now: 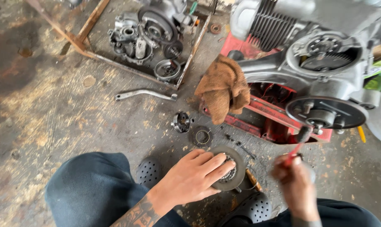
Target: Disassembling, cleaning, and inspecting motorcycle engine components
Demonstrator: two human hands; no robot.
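Left hand (pixel 194 176) on round clutch plate (pixel 229 168); blurred right hand (pixel 297 185) gripping red-handled brush (pixel 299 143)

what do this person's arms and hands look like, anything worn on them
Both hands are bare, with no gloves, rings or watch to be seen. The left hand joins a bare forearm covered in dark tattoo patterns, with no sleeve in view. The right hand is blurred, so fine detail is lost; a grey band, maybe a cuff, shows at its wrist by the picture's bottom edge.
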